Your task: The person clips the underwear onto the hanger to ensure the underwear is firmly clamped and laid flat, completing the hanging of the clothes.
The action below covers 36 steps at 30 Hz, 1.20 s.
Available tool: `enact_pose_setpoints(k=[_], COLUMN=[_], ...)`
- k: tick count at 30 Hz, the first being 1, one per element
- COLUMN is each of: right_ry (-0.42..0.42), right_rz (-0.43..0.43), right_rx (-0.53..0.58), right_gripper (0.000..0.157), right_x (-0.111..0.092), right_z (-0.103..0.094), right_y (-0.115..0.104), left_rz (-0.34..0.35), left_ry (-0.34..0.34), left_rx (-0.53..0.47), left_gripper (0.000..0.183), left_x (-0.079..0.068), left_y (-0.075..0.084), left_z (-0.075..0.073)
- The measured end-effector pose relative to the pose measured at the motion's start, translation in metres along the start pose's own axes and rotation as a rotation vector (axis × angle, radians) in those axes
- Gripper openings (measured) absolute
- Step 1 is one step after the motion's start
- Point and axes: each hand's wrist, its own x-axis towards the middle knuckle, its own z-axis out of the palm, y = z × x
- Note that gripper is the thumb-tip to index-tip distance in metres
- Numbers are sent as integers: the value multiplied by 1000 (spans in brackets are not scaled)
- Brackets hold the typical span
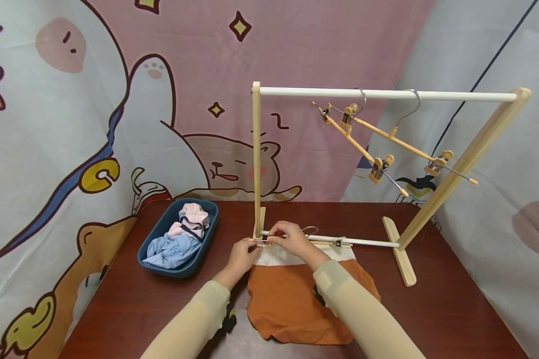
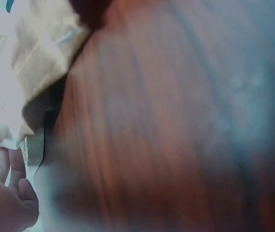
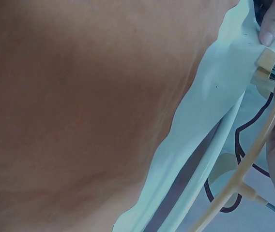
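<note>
An orange-brown garment [image 1: 296, 299] with a white top band lies flat on the table, its band along a wooden clip hanger [image 1: 323, 243]. At the band's left corner, my left hand [image 1: 244, 258] pinches the fabric between thumb and fingers. Just right of it, my right hand [image 1: 292, 238] grips the hanger's left clip [image 3: 268, 60], which sits over the corner of the white band in the right wrist view. The right clip [image 1: 339, 243] is at the band's other end. In the left wrist view the fingers [image 2: 16, 166] reach under the fabric edge.
A wooden rack [image 1: 257, 159] with a white top rail [image 1: 305, 91] stands behind the garment; two bare clip hangers [image 1: 397, 138] hang from it. Its low crossbar [image 1: 364, 241] runs close behind the band. To the left is a blue basket [image 1: 213, 214] holding pink and light-blue clothes [image 1: 172, 249].
</note>
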Motion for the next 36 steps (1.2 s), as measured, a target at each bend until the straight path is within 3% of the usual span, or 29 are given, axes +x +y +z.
enact_pose_setpoints(k=[6,14,19,24,31,36], right_ry=[-17,9,4,-15,-11,-10], right_rz=[15,21,11,1,-15,-6], right_rx=[-13,9,0,-7,-5,8], right_gripper=[6,5,5,4,4,5], right_x=[0,-1,0,1,1,1], right_z=[2,3,4,5,5,5], right_y=[3,2,2,2,2,2], left_rz=[-160,-195,-176,-210,-258,-302], left_ry=[12,-61,-51,-49,-62,-70], left_rx=[-64,-109,-122,-150,-155,-223], left_gripper=[13,6,8,19,19,21], left_x=[2,3,4,5,5,5], left_y=[-2,3,2,1,0,0], left_z=[3,-2,-3,-4,-5,-4])
